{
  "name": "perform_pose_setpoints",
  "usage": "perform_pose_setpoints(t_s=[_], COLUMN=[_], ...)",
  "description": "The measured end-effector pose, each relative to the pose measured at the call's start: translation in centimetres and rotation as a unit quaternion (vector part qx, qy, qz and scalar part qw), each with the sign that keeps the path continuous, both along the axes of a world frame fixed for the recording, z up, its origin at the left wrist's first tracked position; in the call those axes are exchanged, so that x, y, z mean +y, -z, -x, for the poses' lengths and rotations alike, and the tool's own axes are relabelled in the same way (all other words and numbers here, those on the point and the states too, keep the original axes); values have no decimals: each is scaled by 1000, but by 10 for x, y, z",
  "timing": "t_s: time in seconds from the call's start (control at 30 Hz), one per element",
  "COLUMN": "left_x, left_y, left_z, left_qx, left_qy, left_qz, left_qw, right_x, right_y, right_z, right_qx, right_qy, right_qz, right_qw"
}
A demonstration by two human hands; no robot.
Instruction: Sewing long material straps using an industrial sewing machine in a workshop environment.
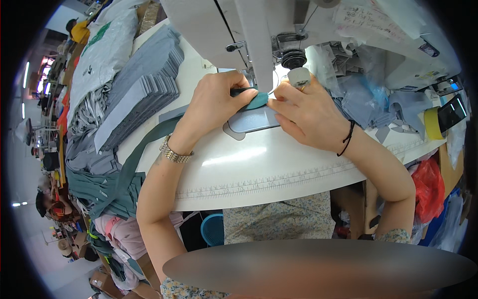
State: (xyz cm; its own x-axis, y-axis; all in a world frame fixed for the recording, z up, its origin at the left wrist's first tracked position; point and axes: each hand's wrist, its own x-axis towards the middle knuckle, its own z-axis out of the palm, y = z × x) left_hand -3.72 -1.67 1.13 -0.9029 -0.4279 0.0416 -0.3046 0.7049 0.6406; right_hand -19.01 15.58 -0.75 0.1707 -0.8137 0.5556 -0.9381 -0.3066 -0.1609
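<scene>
A teal-green fabric strip point(256, 101) lies at the needle area of a white sewing machine point(199, 20). My left hand point(214, 99) is closed on it, thumb pressed on top. A dark sliver of something shows beside that thumb, too small to name. My right hand point(311, 114) pinches the strip's right end between curled fingertips, right beside the machine's round white knob point(299, 77). From under my left wrist, a long green band point(144, 142) trails left and down off the table. The needle and presser foot are mostly hidden behind my hands.
Stacked grey fabric pieces point(144, 94) and a white plastic sack point(102, 55) lie at the left, above a green fabric pile point(99, 192). A printed ruler point(259, 182) runs along the table's front edge. Yellow tape point(433, 124) and a phone point(452, 113) sit at the right.
</scene>
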Motion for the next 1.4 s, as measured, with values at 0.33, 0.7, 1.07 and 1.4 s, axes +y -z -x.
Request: perform_pose_setpoints(t_s=[0.33, 0.7, 1.07, 1.4], left_x=[6, -4, -39, -65], left_y=[-1, 3, -22, -39], left_z=[3, 6, -66, -131], left_qx=[-11, 11, 27, 135], left_qy=[-19, -25, -70, -127], left_qz=[43, 49, 167, 407], left_qw=[999, 998, 983, 894], right_x=[4, -3, 3, 1], right_y=[0, 5, -8, -7], right_z=[2, 6, 8, 8], right_qx=[11, 64, -22, -17], right_qy=[12, 21, -1, -11], right_qz=[-22, -10, -98, -67], right_qw=[1000, 998, 995, 998])
